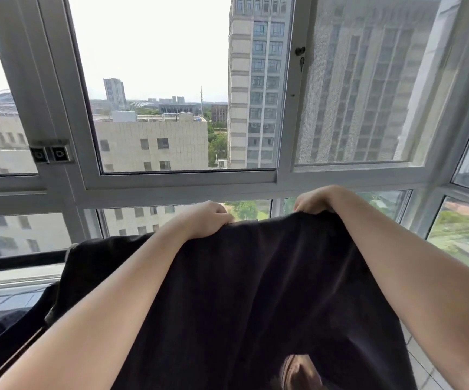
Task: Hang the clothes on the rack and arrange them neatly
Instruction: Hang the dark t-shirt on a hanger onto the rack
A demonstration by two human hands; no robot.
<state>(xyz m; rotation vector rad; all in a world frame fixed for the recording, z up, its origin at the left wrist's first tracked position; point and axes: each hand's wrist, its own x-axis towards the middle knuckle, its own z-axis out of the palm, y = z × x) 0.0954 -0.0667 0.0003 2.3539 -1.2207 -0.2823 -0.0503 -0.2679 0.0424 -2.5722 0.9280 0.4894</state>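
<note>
A large black garment (269, 291) spreads in front of me, filling the lower middle of the view. My left hand (205, 219) grips its far edge left of centre, fingers curled over the cloth. My right hand (316, 199) pinches the same edge further right, a little higher. Both forearms lie across the fabric. A black rack bar (19, 260) runs level at the left, and another dark garment (92, 266) is draped over it beside the one I hold. The rack under the held garment is hidden.
White-framed windows (171, 178) stand close behind the rack, with a latch (50, 153) on the left frame and a mesh screen (368, 80) at the right. Dark cloth (0, 327) lies low at the left. Tiled floor (424, 370) shows at the lower right.
</note>
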